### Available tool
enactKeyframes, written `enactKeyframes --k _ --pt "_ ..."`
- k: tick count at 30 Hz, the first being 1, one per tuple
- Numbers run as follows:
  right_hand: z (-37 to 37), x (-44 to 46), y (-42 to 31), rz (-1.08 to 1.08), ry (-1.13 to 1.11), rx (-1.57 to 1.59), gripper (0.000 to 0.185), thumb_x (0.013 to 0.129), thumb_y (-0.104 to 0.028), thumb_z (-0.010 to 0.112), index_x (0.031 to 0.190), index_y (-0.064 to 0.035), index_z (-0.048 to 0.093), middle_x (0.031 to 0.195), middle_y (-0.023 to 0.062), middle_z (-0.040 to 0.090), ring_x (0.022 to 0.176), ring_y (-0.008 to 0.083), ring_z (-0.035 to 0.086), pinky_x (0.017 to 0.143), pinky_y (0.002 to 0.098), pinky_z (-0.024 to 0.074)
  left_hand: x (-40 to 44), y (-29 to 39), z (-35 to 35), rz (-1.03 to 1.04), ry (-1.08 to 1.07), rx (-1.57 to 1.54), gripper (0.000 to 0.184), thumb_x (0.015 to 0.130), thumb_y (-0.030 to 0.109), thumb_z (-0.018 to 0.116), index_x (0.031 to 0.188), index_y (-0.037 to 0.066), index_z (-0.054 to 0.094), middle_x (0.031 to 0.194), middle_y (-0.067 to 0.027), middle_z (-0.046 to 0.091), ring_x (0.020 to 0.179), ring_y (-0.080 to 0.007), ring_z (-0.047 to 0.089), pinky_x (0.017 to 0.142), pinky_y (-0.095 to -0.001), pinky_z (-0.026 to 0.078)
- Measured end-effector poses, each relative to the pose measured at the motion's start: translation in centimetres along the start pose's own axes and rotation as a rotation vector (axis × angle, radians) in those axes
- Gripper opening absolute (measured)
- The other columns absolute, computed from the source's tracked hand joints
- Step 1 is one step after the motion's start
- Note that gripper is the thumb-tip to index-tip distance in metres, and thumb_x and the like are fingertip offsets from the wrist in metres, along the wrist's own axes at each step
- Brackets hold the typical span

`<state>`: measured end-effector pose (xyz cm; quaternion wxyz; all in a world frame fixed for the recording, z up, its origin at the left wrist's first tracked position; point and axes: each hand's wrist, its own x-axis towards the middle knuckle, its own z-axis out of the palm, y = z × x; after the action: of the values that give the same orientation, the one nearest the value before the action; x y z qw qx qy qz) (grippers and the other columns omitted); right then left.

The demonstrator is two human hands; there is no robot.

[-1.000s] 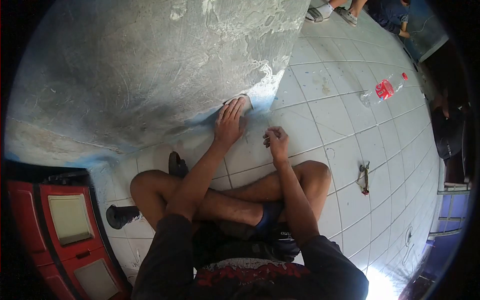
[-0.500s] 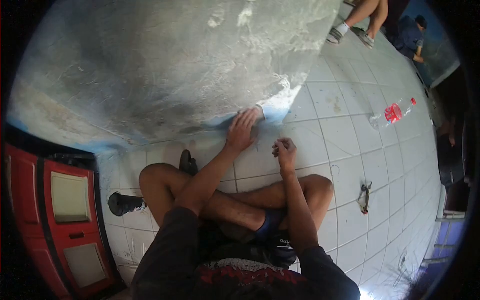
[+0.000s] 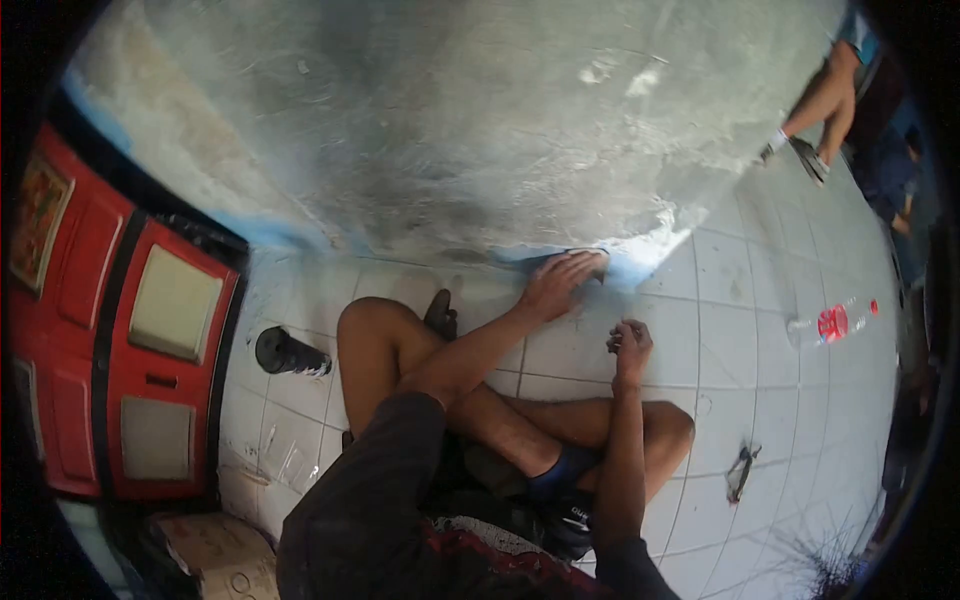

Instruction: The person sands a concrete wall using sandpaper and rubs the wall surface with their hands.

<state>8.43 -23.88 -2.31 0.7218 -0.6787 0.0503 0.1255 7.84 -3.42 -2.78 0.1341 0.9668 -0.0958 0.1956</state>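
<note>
My left hand (image 3: 553,287) lies with its fingers stretched over a pale piece (image 3: 600,263) at the foot of the grey wall (image 3: 430,130), beside a strip of blue paint. How far the piece runs under the fingers is hidden. To the right, above the tiled floor (image 3: 570,360), my right hand (image 3: 630,345) has its fingers curled together; anything between them is too small to make out. The two hands are apart, in front of my crossed legs.
A red cabinet (image 3: 160,395) and a dark cylinder (image 3: 290,352) are on the left, cardboard (image 3: 222,548) below. A plastic bottle (image 3: 833,323) and a small metal tool (image 3: 741,472) lie right. Another person's legs (image 3: 825,110) show at the upper right, with a second person (image 3: 898,185) beyond.
The view has swung left, bringing the cardboard into sight and shifting everything rightward. My left hand remains on the piece at the wall, and my right hand stays curled.
</note>
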Motion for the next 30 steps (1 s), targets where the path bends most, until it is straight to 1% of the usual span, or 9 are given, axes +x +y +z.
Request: enactKeyframes --k 3,8,11,13,16,20,24,27,30 --pt "-0.6 0.0 0.5 0.015 -0.025 0.015 0.013 0.084 -0.008 0.055 0.094 0.0011 0.056 0.073 0.0087 0.059 0.058 0.0129 0.055 0.051 0.0251 0.0441 2.4 1.8 -3.6 -0.070 0.278 0.016 0.067 0.082 0.036 0.062 0.137 0.006 0.040 0.144 -0.0091 0.038 0.135 -0.0188 0.033 0.113 -0.0376 0.023" --pt "-0.5 0.8 1.0 -0.025 -0.043 0.032 0.017 0.084 -0.010 0.057 0.098 -0.0013 0.056 0.071 0.0063 0.057 0.056 0.0117 0.054 0.049 0.0235 0.0422 -0.7 -1.1 0.9 -0.042 0.074 0.058 0.068 0.082 0.045 0.061 0.137 0.010 0.041 0.146 -0.0032 0.036 0.134 -0.0151 0.032 0.113 -0.0377 0.021" --pt "-0.2 0.8 1.0 0.015 -0.037 0.023 0.017 0.084 -0.009 0.056 0.099 -0.0011 0.055 0.071 0.0062 0.057 0.056 0.0118 0.054 0.050 0.0232 0.0416 -0.7 -2.0 3.0 -0.024 0.082 -0.939 0.069 0.081 0.046 0.061 0.138 0.012 0.040 0.145 -0.0006 0.036 0.133 -0.0132 0.033 0.113 -0.0367 0.021" --pt "-0.5 0.1 0.9 0.001 -0.020 0.022 0.016 0.085 -0.009 0.055 0.099 -0.0014 0.055 0.073 0.0064 0.057 0.057 0.0120 0.054 0.050 0.0234 0.0420 0.7 -0.7 -0.4 0.124 0.086 0.226 0.070 0.081 0.050 0.059 0.138 0.014 0.039 0.145 0.0024 0.036 0.134 -0.0102 0.031 0.113 -0.0349 0.020" --pt "-0.8 -0.6 0.4 -0.030 -0.030 -0.004 0.016 0.085 -0.009 0.055 0.099 -0.0021 0.055 0.072 0.0063 0.057 0.058 0.0121 0.054 0.050 0.0236 0.0422 2.4 1.5 -3.4 -0.021 0.261 0.091 0.073 0.078 0.045 0.064 0.140 0.015 0.038 0.146 0.0028 0.035 0.134 -0.0100 0.030 0.114 -0.0339 0.019" --pt "-1.8 0.2 0.5 -0.097 -0.036 0.003 0.015 0.085 -0.009 0.055 0.099 -0.0029 0.056 0.074 0.0061 0.058 0.058 0.0122 0.054 0.051 0.0237 0.0426 0.3 -0.1 -1.6 0.043 -0.016 0.082 0.078 0.078 0.042 0.066 0.143 0.014 0.033 0.147 0.0022 0.034 0.136 -0.0102 0.029 0.115 -0.0358 0.018" --pt "-3.7 0.0 0.8 -0.031 0.068 0.025 0.013 0.085 -0.009 0.056 0.096 -0.0027 0.056 0.073 0.0064 0.058 0.058 0.0128 0.054 0.051 0.0242 0.0439 1.7 1.1 -1.6 -0.029 0.112 0.015 0.076 0.081 0.039 0.065 0.144 0.017 0.030 0.148 0.0022 0.032 0.136 -0.0106 0.028 0.115 -0.0364 0.016" --pt "-3.5 -1.6 -0.8 -0.078 0.041 -0.003 0.012 0.084 -0.008 0.057 0.095 -0.0028 0.056 0.071 0.0065 0.058 0.057 0.0126 0.055 0.053 0.0240 0.0448 -0.7 -1.6 -0.7 -0.030 -0.139 0.189 0.077 0.082 0.046 0.061 0.145 0.019 0.026 0.149 0.0039 0.030 0.136 -0.0094 0.027 0.116 -0.0362 0.014" --pt "-4.1 -1.2 0.0 -0.045 0.084 0.018 0.012 0.083 -0.007 0.056 0.094 -0.0026 0.056 0.071 0.0063 0.058 0.056 0.0124 0.054 0.052 0.0237 0.0444 -1.0 -2.7 -0.7 0.032 -0.144 0.193 0.078 0.082 0.051 0.059 0.145 0.019 0.027 0.148 0.0052 0.030 0.136 -0.0072 0.026 0.116 -0.0353 0.012"
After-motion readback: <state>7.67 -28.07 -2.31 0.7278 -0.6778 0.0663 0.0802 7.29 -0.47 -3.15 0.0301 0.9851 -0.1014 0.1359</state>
